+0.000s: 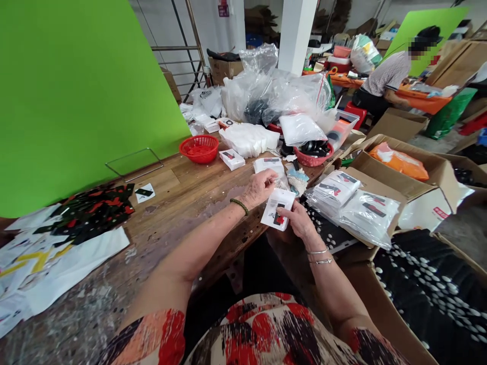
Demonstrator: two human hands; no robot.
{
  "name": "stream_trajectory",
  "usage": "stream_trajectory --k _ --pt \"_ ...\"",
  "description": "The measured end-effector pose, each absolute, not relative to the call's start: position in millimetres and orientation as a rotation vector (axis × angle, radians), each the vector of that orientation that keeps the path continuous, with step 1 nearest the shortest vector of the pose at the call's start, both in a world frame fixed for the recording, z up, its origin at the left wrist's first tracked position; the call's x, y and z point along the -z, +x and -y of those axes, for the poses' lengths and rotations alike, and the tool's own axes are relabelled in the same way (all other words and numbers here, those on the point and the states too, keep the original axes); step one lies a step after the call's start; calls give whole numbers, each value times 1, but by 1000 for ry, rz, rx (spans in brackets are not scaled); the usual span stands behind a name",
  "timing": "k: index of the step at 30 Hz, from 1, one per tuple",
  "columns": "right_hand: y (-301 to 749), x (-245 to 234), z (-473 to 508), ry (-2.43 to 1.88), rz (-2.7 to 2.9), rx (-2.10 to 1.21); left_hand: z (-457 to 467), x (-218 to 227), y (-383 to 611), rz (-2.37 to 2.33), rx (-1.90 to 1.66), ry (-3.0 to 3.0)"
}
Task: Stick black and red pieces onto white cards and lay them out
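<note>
My right hand [300, 219] grips a white printed packet [271, 209] by its right side, thumb across the front. A dark and red item is pictured on the packet. My left hand [258, 189] is at the packet's upper left, its fingers curled in a pinch; what is between them, if anything, is too small to make out. Just beyond it lies a stack of similar white packets [268, 163]. A blue and white cloth [297, 181] lies close by on the wooden table [182, 197].
Bagged packet bundles [371, 210] stand at right, above cartons of black items with white dots [429, 279]. Beyond my hands are a red basket [199, 148] and heaped plastic bags [266, 86]. Black and red pieces [95, 210] lie at left. Another person [391, 76] sits at the far right.
</note>
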State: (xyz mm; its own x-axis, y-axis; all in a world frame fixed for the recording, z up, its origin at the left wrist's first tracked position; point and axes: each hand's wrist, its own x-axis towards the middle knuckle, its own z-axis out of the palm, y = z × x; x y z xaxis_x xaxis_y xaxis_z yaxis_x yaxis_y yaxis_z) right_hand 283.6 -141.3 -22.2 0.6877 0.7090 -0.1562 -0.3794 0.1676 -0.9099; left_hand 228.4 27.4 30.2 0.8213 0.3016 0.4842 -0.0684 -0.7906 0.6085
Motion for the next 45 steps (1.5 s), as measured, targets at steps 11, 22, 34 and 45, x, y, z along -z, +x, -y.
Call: stream_trajectory --k 11,22,34,45 --pt "303 19 124 -1280 390 -711 -17 -19 215 -23 -673 2684" --pt "318 25 117 -1328 259 -723 -8 -9 196 -260 -505 2726" --pt "324 18 110 -1221 -4 -705 -5 10 201 -448 -673 2517" --pt "336 16 102 -1233 -71 -612 9 14 202 -387 -640 2500"
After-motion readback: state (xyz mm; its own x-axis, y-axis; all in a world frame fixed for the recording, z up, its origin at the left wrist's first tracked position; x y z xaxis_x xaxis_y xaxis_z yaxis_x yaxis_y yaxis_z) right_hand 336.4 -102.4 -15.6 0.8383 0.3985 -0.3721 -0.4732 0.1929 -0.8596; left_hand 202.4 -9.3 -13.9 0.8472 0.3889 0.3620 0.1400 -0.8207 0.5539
